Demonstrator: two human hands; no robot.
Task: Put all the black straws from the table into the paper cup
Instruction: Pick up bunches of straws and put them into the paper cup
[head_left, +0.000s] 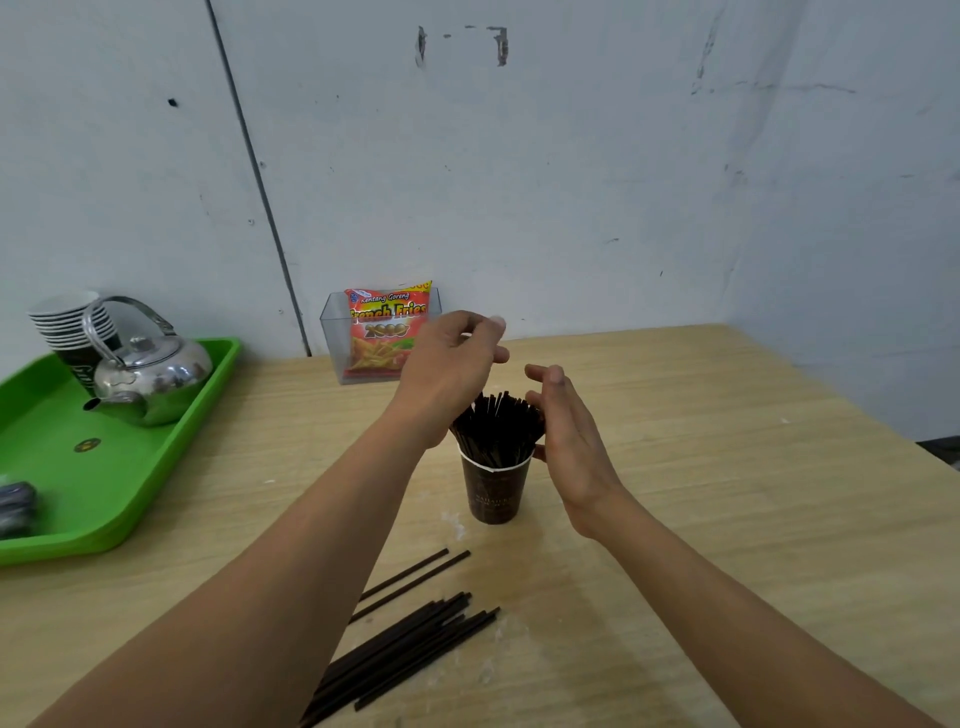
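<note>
A dark brown paper cup (494, 491) stands upright mid-table, packed with a fan of black straws (500, 428) that stick out of its rim. My left hand (451, 358) hovers above and just left of the straw tops, fingers loosely curled, holding nothing. My right hand (569, 431) is flat and upright against the right side of the straw bundle, fingers straight. Several more black straws (410, 644) lie in a loose pile on the table in front of the cup, partly hidden under my left forearm.
A green tray (111, 488) at the left carries a metal kettle (150, 371), a stack of paper cups (70, 325) and a dark object at its near corner. A clear box with a French Fries snack packet (387, 332) stands at the wall. The wooden table (727, 493) reaches right.
</note>
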